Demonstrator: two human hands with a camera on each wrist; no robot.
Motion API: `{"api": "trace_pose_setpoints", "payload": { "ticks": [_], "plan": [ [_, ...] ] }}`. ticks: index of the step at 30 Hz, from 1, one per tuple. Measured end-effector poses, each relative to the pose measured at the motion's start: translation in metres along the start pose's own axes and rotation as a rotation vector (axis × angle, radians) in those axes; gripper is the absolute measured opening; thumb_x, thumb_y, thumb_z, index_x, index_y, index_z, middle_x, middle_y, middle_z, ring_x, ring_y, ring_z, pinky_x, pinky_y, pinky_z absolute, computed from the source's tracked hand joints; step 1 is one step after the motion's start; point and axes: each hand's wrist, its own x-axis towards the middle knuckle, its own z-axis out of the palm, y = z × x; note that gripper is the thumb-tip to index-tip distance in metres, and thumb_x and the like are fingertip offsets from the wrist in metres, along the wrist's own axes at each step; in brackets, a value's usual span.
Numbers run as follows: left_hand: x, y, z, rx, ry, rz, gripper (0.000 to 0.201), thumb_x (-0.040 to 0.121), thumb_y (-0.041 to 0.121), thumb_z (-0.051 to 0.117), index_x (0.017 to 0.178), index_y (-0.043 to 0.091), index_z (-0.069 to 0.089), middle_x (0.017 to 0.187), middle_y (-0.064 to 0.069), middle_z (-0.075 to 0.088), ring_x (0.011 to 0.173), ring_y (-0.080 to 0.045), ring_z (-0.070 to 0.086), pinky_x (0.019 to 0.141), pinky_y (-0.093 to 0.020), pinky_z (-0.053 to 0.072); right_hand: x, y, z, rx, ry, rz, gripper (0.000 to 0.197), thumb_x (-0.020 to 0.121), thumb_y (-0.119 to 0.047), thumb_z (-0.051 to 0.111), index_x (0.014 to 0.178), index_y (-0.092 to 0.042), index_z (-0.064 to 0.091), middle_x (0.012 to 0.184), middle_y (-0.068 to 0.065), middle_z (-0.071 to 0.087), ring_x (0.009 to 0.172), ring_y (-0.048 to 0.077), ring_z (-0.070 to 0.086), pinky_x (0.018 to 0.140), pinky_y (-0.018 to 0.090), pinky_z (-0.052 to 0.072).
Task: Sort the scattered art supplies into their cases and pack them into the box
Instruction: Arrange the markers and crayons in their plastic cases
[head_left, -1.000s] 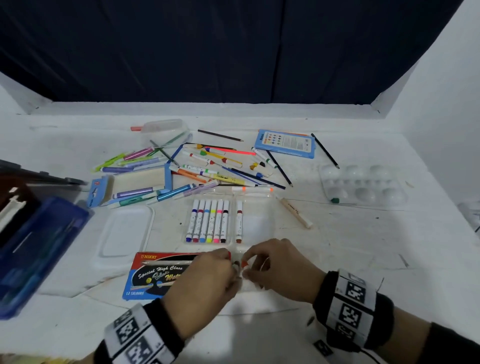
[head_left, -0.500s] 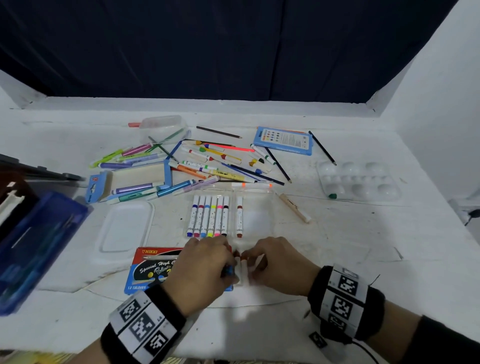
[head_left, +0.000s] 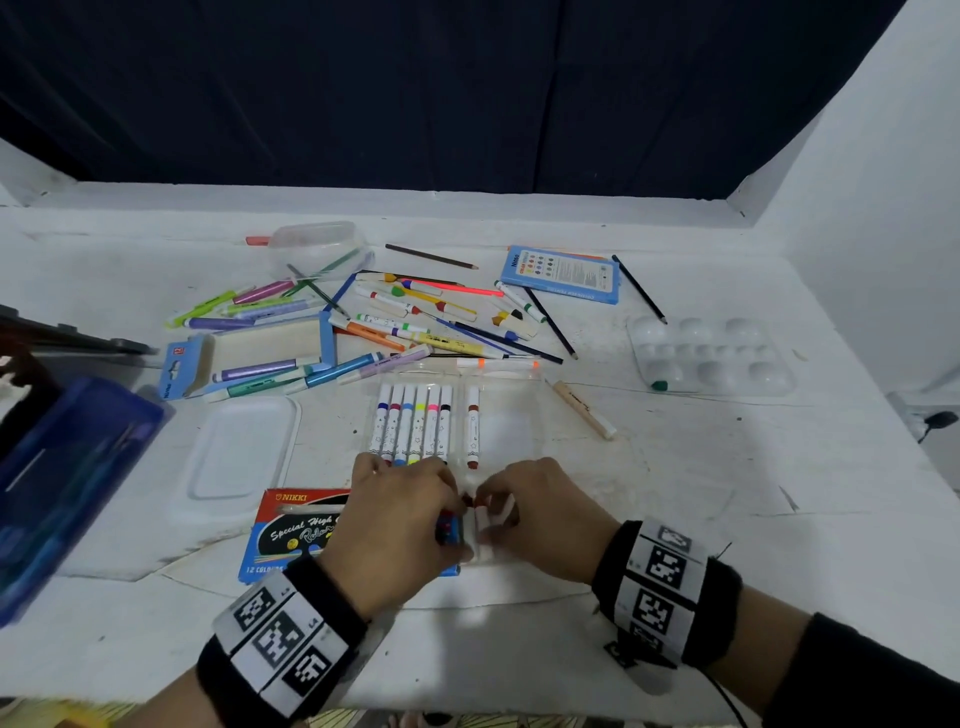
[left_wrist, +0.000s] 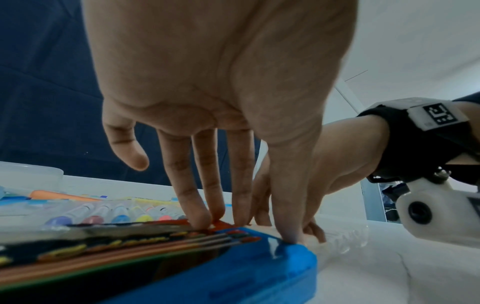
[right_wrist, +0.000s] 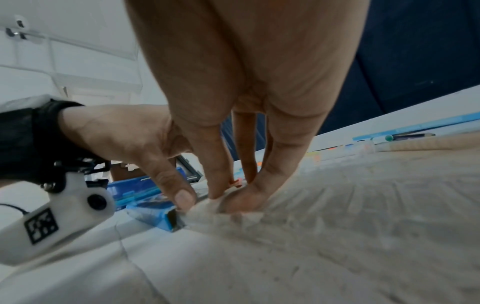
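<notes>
1. Fingertips first: the left hand (head_left: 400, 525) presses straight fingers (left_wrist: 197, 214) down on the near end of a red-and-blue printed cardboard marker box (head_left: 291, 535), its thumb planted at the box's blue corner (left_wrist: 293, 244); the little finger is lifted clear.

2. The right hand (head_left: 540, 519) meets it just beside that corner, its thumb and fingers (right_wrist: 215, 185) pinching a clear plastic sleeve (head_left: 488, 525) at the box's open end; a small red-tipped item shows between them, too hidden to identify.

3. Beyond the knuckles, a clear plastic marker tray (head_left: 514, 431) holds a tight row of six white-barrelled felt markers (head_left: 410, 431), with a seventh, brown-capped marker (head_left: 472, 434) lying apart in the same tray.

4. Farther out, a loose pile of markers, pens and pencils (head_left: 395, 322) remains unsorted on the white table (head_left: 727, 519), between an open light-blue cardboard pen carton (head_left: 249, 358) and a white plastic paint palette (head_left: 711, 353). A blue plastic storage box (head_left: 67, 483) waits at the left edge.

5. The step in hand appears to be working the sleeve at the box's mouth, either out or in; which cannot be told. The marker set looks incomplete, so the next move likely calls for holding the box steady while the sleeve slides straight, without buckling.
</notes>
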Motion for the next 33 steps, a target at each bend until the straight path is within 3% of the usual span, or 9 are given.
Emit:
{"api": "trace_pose_setpoints", "payload": {
  "ticks": [4,8,11,14,16,19,22,28,33],
  "plan": [
    [0.001,0.001,-0.001,0.017,-0.002,-0.02,0.039,0.075,0.066,0.066,0.102,0.038,0.07,0.109,0.021,0.061,0.096,-0.004,0.057,0.082,-0.035,0.019,0.001,0.001,0.005,0.017,0.044,0.002,0.02,0.08,-0.019,0.076,0.097,-0.012,0.067,0.092,0.0,0.067,0.075,0.01,0.055,0.072,0.027,0.051],
    [0.004,-0.001,-0.005,0.018,-0.028,-0.031,0.044,0.074,0.067,0.066,0.108,0.041,0.068,0.112,0.023,0.061,0.103,-0.004,0.055,0.087,-0.034,0.023,-0.003,0.0,-0.014,0.028,0.11,0.029,0.022,0.089,-0.034,0.067,0.106,-0.021,0.065,0.094,-0.006,0.062,0.075,0.006,0.055,0.072,0.025,0.05],
    [0.007,-0.002,-0.004,0.0,-0.049,-0.05,0.041,0.073,0.067,0.067,0.105,0.041,0.069,0.109,0.026,0.061,0.101,-0.002,0.054,0.087,-0.033,0.024,-0.003,0.01,-0.04,-0.079,0.247,0.012,0.015,0.094,-0.035,0.057,0.1,-0.024,0.065,0.087,-0.01,0.061,0.071,0.003,0.056,0.07,0.024,0.052],
    [0.008,-0.004,-0.004,-0.037,-0.04,-0.055,0.03,0.079,0.062,0.066,0.1,0.041,0.069,0.104,0.026,0.062,0.099,0.0,0.055,0.088,-0.031,0.026,-0.002,0.04,-0.07,-0.193,0.379,0.054,0.011,0.091,-0.027,0.057,0.092,-0.021,0.067,0.082,-0.007,0.06,0.069,0.009,0.056,0.065,0.027,0.05],
    [0.009,-0.006,-0.005,-0.087,-0.028,-0.053,0.024,0.082,0.058,0.066,0.099,0.041,0.069,0.1,0.026,0.061,0.098,0.001,0.055,0.089,-0.031,0.026,-0.002,0.069,-0.088,-0.29,0.406,0.141,0.013,0.09,-0.023,0.057,0.096,-0.018,0.067,0.088,-0.003,0.062,0.079,0.015,0.057,0.068,0.032,0.051],
    [0.01,-0.007,-0.007,-0.154,-0.023,-0.052,0.02,0.086,0.057,0.063,0.097,0.041,0.066,0.092,0.025,0.061,0.094,0.003,0.054,0.093,-0.032,0.03,-0.003,0.118,-0.107,-0.435,0.361,0.284,0.023,0.091,-0.02,0.054,0.111,-0.016,0.065,0.107,0.004,0.063,0.099,0.023,0.054,0.079,0.038,0.05],
    [0.011,-0.008,-0.008,-0.222,-0.006,-0.051,0.017,0.088,0.055,0.061,0.092,0.038,0.062,0.086,0.023,0.066,0.086,0.004,0.058,0.095,-0.034,0.034,-0.003,0.147,-0.112,-0.489,0.248,0.383,0.027,0.093,-0.02,0.048,0.117,-0.015,0.061,0.116,0.006,0.057,0.106,0.027,0.051,0.082,0.039,0.047],
    [0.011,-0.013,-0.01,-0.288,0.02,-0.061,0.005,0.093,0.048,0.057,0.091,0.044,0.059,0.086,0.031,0.067,0.085,0.012,0.062,0.096,-0.036,0.043,0.008,0.157,-0.108,-0.576,0.14,0.386,0.018,0.091,-0.008,0.045,0.102,-0.015,0.058,0.105,0.004,0.052,0.1,0.024,0.051,0.073,0.036,0.051],
    [0.01,-0.018,-0.009,-0.374,0.0,-0.038,0.004,0.095,0.044,0.057,0.098,0.042,0.059,0.092,0.027,0.068,0.087,0.009,0.064,0.091,-0.036,0.051,0.013,0.16,-0.11,-0.507,0.068,0.407,0.014,0.088,-0.002,0.046,0.093,-0.01,0.056,0.094,0.002,0.043,0.084,0.02,0.046,0.069,0.029,0.041]
  ]
}}
